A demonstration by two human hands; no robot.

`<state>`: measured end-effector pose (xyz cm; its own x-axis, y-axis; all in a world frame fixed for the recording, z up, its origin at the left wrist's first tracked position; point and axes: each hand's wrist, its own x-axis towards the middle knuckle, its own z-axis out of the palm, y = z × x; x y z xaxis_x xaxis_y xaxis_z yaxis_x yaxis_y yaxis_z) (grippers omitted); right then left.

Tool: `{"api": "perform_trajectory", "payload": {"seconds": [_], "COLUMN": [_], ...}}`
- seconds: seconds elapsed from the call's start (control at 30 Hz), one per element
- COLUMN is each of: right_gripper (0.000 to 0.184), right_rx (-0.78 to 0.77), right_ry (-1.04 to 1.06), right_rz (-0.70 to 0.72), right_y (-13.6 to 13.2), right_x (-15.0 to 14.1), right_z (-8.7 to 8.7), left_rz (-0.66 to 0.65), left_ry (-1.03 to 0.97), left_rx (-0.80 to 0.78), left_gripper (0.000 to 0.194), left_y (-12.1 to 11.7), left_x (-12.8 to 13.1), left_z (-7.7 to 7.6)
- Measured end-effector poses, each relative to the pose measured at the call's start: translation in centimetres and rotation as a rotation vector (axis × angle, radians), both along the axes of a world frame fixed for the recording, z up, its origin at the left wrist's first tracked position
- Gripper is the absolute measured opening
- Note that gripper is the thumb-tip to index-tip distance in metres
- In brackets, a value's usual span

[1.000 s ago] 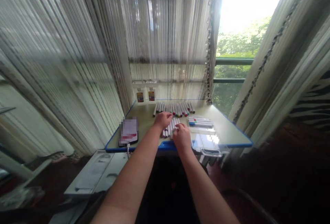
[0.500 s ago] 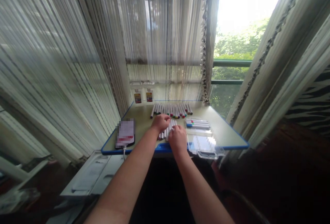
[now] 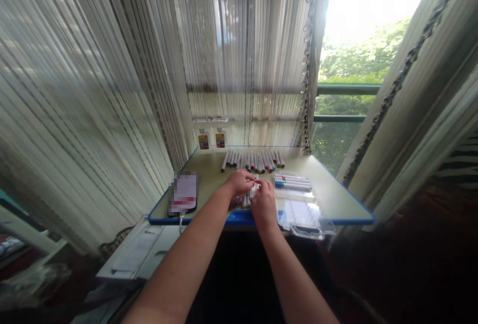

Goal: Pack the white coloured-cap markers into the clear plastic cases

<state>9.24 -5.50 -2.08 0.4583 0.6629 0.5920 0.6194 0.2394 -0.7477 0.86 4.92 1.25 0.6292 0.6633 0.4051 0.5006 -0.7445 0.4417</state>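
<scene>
My left hand [image 3: 241, 183] and my right hand [image 3: 264, 202] meet over the near middle of the table, fingertips almost touching. Both have their fingers closed round a white marker [image 3: 254, 192], partly covered by the hands. Below them lie more white markers [image 3: 245, 200], mostly hidden by my fingers. Farther back, a row of white markers [image 3: 256, 161] with coloured ends lies side by side. To the right of my right hand is a clear plastic case [image 3: 298, 210], lying open, with several markers [image 3: 293, 182] lying flat in its far part.
A phone [image 3: 183, 193] with a cable lies at the table's left. Two clear packages with labels [image 3: 211, 140] stand at the back left edge. The table [image 3: 332, 197] has a blue rim and a blue tray [image 3: 239, 216] at the front. Curtains hang behind it.
My left hand has moved slightly right and nearer, so that its fingertips now meet those of my right hand. The view has shifted a little to the left.
</scene>
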Motion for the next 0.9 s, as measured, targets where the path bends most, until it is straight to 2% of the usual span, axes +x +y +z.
{"api": "perform_trajectory", "payload": {"seconds": [0.13, 0.37, 0.5, 0.67, 0.9], "right_gripper": [0.035, 0.032, 0.034, 0.034, 0.031], "right_rx": [-0.039, -0.193, -0.252, -0.212, -0.114], "right_ry": [0.009, -0.137, -0.199, -0.132, -0.055], "right_rz": [-0.004, -0.046, -0.062, -0.08, 0.005], "right_y": [-0.17, 0.0, 0.06, -0.17, -0.03], "right_x": [0.03, 0.1, 0.27, 0.29, 0.36], "right_z": [0.12, -0.07, -0.31, -0.16, 0.1], "left_rz": [-0.007, 0.021, 0.051, 0.083, 0.096], "left_ry": [0.032, 0.039, 0.05, 0.025, -0.099], "left_rx": [-0.021, -0.007, -0.053, -0.092, -0.011], "left_gripper": [0.019, 0.019, 0.022, 0.021, 0.017], "left_y": [-0.09, -0.21, -0.13, -0.03, -0.42], "left_x": [0.07, 0.17, -0.02, -0.15, -0.27], "left_z": [-0.07, -0.15, -0.04, 0.15, 0.69]}}
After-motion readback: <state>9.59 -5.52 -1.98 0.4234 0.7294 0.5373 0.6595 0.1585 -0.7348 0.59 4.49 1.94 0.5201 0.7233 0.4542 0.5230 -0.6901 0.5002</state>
